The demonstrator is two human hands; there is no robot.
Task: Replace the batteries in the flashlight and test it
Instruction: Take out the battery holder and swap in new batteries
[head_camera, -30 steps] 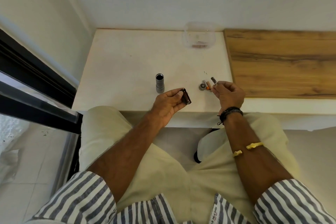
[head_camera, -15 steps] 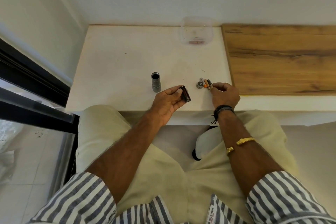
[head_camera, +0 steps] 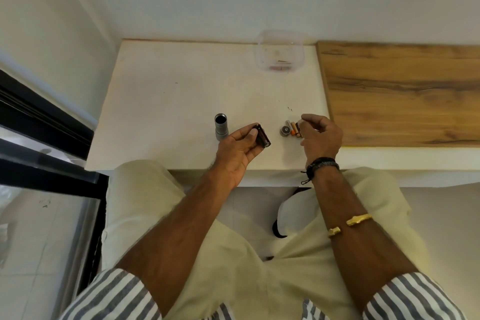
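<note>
The things rested on a white, flat table top (head_camera: pixel 166 91) that stood against a pale wall. To its right, a brown wooden board (head_camera: pixel 400 93) joined it edge to edge. On the white part stood a grey metal flashlight tube (head_camera: pixel 221 128), upright, its open end up. Near it lay a small round grey cap (head_camera: pixel 285 130) and some thin batteries (head_camera: pixel 293 129), just beside each other. At the back edge sat a clear plastic box (head_camera: pixel 281 50).

No readable text, brand, number or sign anywhere; batteries (head_camera: pixel 294 129) too small and blurred for print.
</note>
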